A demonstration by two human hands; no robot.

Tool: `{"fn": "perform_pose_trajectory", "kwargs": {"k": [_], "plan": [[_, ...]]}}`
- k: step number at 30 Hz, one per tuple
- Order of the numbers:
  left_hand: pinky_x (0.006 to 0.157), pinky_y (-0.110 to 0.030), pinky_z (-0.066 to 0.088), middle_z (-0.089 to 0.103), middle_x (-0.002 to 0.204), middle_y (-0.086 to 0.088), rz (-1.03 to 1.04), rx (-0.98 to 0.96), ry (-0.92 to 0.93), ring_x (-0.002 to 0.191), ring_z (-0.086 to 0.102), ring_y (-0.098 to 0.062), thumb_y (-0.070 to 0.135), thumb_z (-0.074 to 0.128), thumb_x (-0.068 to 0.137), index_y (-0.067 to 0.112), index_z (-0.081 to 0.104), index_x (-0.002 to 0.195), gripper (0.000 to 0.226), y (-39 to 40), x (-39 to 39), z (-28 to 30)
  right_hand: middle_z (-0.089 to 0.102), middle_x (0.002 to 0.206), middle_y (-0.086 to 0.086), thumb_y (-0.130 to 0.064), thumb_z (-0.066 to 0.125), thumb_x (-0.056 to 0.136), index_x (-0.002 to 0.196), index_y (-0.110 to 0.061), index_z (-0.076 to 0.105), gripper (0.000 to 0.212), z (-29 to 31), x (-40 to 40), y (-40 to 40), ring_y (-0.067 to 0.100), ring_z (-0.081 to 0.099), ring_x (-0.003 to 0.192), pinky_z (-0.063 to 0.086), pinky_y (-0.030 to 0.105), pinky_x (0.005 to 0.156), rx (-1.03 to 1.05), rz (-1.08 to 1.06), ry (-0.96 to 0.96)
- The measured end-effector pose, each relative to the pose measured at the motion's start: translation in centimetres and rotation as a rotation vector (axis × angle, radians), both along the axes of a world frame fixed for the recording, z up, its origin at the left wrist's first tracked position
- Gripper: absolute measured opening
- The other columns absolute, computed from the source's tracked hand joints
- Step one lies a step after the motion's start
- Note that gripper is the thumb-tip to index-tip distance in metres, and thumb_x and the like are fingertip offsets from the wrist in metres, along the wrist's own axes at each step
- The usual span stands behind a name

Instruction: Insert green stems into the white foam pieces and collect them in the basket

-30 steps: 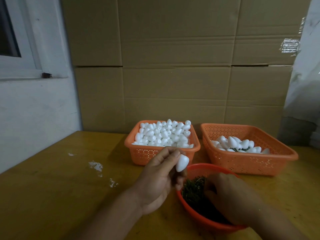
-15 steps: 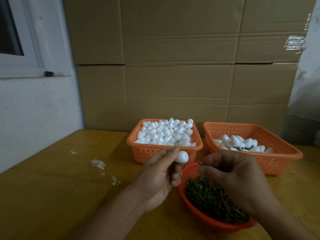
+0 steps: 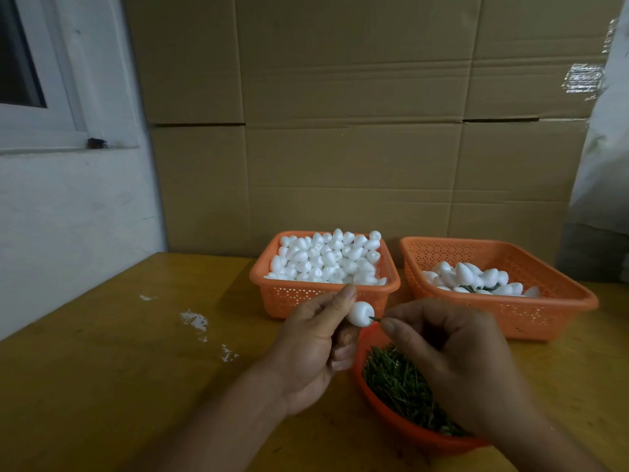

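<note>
My left hand [image 3: 315,349] pinches a white foam piece [image 3: 360,313] above the near rim of a round orange bowl [image 3: 401,427] full of green stems [image 3: 398,383]. My right hand [image 3: 456,362] pinches a thin green stem [image 3: 375,319] whose tip touches the foam piece's right end. Behind, an orange basket [image 3: 323,301] is heaped with plain foam pieces [image 3: 326,258]. To its right a second orange basket [image 3: 510,311] holds several foam pieces with stems [image 3: 476,279].
Everything stands on a yellow wooden table [image 3: 119,369] with white flecks [image 3: 194,320] on its left half. Large cardboard boxes [image 3: 357,131] form a wall right behind the baskets. A white wall with a window frame [image 3: 41,124] runs along the left.
My right hand rose out of the bowl of stems with one stem and brought its tip to the foam piece. My left hand stayed roughly in place, holding the foam piece.
</note>
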State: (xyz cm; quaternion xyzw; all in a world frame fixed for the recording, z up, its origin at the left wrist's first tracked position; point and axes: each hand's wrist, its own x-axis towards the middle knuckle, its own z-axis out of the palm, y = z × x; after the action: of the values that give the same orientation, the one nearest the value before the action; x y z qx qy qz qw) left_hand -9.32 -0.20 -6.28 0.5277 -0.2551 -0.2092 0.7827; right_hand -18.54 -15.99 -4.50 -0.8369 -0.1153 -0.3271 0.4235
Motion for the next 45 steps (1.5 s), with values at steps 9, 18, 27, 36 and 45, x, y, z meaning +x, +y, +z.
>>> {"fn": "perform_pose_trajectory", "kwargs": {"k": [9,18,27,36,45], "plan": [[0.044,-0.022,0.025,0.039,0.055,-0.002,0.048,0.051,-0.065,0.048,0.032,-0.011,0.042,0.062,0.086,0.015,0.069,0.075,0.029,-0.1,-0.6,0.2,0.069,0.071,-0.017,-0.049,0.061,0.083,0.087,-0.037,0.074,0.019,-0.3,0.0,0.5,0.004,0.063,0.058,0.045,0.015,0.047,-0.117,-0.066,-0.083],[0.042,-0.021,0.026,0.041,0.054,-0.002,0.064,0.061,-0.079,0.046,0.033,-0.009,0.043,0.065,0.082,0.016,0.07,0.077,0.028,-0.1,-0.6,0.1,0.07,0.072,-0.022,-0.048,0.066,0.078,0.084,-0.036,0.076,0.017,-0.5,0.1,0.5,0.001,0.066,0.059,0.05,0.02,0.049,-0.105,-0.116,-0.083],[0.042,-0.02,0.027,0.044,0.054,0.001,0.095,0.096,-0.081,0.046,0.035,-0.008,0.051,0.07,0.075,0.017,0.07,0.075,0.034,-0.1,-0.6,-0.1,0.069,0.071,-0.028,-0.034,0.08,0.078,0.076,-0.044,0.071,0.013,-0.6,0.0,0.8,-0.004,0.066,0.06,0.048,0.012,0.052,-0.123,-0.151,-0.007],[0.05,-0.021,0.033,0.05,0.065,0.0,-0.008,-0.006,0.005,0.055,0.044,-0.008,0.027,0.07,0.081,0.009,0.075,0.091,0.021,0.1,-0.1,-0.2,0.069,0.072,-0.03,-0.023,0.078,0.081,0.075,-0.042,0.071,0.022,-1.1,0.4,0.5,-0.007,0.067,0.065,0.054,0.016,0.062,-0.065,-0.196,0.046],[0.049,-0.018,0.037,0.052,0.062,0.005,0.052,0.01,-0.082,0.053,0.045,-0.005,0.041,0.074,0.074,0.02,0.079,0.084,0.024,-0.1,-0.5,-0.2,0.07,0.064,-0.012,-0.023,0.073,0.087,0.078,-0.033,0.073,0.014,-1.1,0.3,0.7,0.006,0.064,0.053,0.049,0.018,0.048,0.044,-0.097,0.076]]}}
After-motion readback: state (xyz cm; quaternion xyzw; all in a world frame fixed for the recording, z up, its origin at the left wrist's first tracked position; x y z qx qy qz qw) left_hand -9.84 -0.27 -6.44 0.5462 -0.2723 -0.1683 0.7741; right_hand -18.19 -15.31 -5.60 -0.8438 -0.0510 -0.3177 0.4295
